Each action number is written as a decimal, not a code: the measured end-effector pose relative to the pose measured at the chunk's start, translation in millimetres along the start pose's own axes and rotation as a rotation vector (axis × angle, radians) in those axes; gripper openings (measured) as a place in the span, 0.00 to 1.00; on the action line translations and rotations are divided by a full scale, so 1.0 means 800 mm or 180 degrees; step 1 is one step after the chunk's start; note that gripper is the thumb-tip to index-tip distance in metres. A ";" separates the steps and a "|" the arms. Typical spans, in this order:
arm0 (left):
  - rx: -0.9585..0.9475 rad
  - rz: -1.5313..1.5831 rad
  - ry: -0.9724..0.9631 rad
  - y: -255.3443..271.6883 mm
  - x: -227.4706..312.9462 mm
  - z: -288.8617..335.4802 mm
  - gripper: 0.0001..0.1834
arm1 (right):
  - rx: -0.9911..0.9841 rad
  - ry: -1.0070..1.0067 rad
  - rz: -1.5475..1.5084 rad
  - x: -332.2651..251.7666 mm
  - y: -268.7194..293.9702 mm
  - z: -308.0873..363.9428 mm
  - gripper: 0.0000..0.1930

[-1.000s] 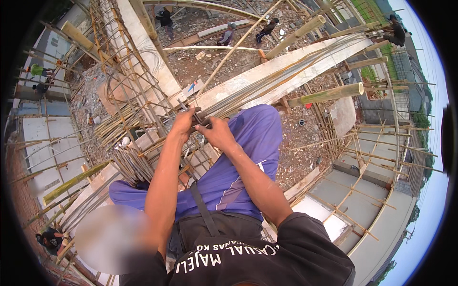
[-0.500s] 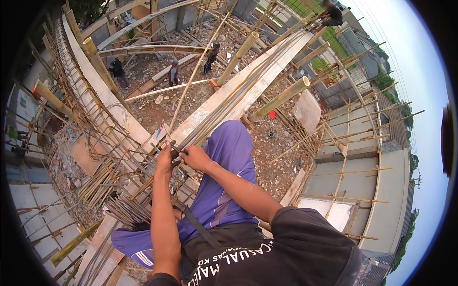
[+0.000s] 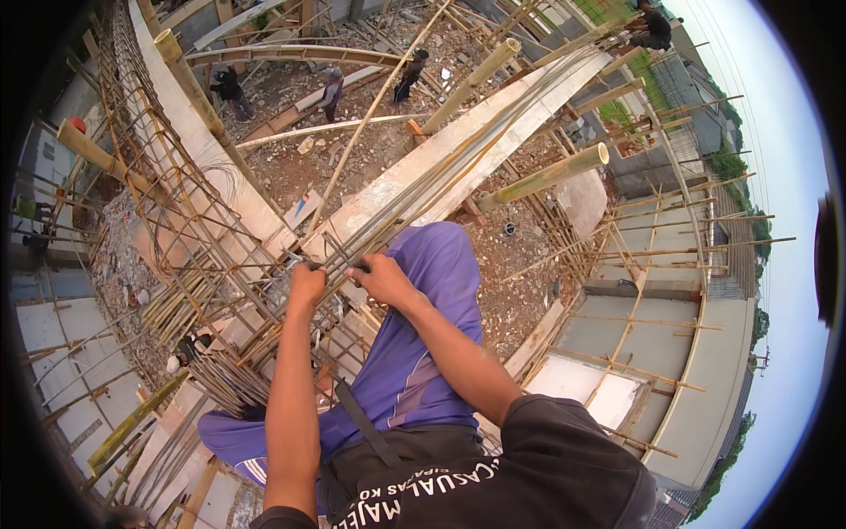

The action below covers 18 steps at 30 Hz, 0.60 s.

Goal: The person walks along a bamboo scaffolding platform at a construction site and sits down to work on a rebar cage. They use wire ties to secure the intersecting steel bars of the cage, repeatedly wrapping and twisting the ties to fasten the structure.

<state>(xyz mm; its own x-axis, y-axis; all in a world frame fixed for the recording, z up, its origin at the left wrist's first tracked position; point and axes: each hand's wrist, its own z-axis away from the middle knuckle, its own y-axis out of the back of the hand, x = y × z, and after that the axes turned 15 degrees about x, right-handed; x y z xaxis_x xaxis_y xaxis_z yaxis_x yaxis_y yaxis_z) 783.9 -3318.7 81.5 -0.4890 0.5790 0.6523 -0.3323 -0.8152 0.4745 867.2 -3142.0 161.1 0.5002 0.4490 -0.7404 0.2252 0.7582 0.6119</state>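
Observation:
In front of my raised knee in purple trousers, both hands work over long steel reinforcing bars. My left hand is closed at the bars' near end, beside the crossing rebar cage. A little to its right, my right hand is closed, with something dark at its fingertips. A thin bent steel rod stands up between the hands, its lower ends running toward them. The fingers cover where it is gripped. Under my left forearm lies a bundle of cut steel rods.
Pale formwork boards carry the bars high above rubble ground. Bamboo posts stick up on both sides. Several people are below, and one person crouches at the far end. Scaffolded walls stand at right.
My hands have moved apart, the right one going rightward. The bent rod now shows upright between them. The whole view has shifted, so the surroundings sit farther right and lower.

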 end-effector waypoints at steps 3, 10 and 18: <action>-0.0252 -0.1668 -0.0445 -0.039 0.002 -0.004 0.20 | 0.0242 -0.0182 -0.0057 0.002 -0.003 -0.014 0.16; -0.0116 -0.2778 -0.1503 -0.102 0.036 0.049 0.25 | 0.0549 -0.0547 -0.0343 0.006 0.017 -0.019 0.17; 0.0108 -0.1986 -0.1507 -0.143 0.011 0.055 0.37 | 0.0538 -0.0508 -0.0361 0.008 0.030 -0.022 0.17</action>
<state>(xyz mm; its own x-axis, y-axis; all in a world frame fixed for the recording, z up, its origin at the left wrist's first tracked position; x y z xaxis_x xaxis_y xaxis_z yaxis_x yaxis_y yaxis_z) 853.0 -3219.9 59.0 0.1785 0.8810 0.4381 -0.4040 -0.3403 0.8491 861.2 -3113.0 166.1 0.5863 0.2752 -0.7619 0.4171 0.7037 0.5752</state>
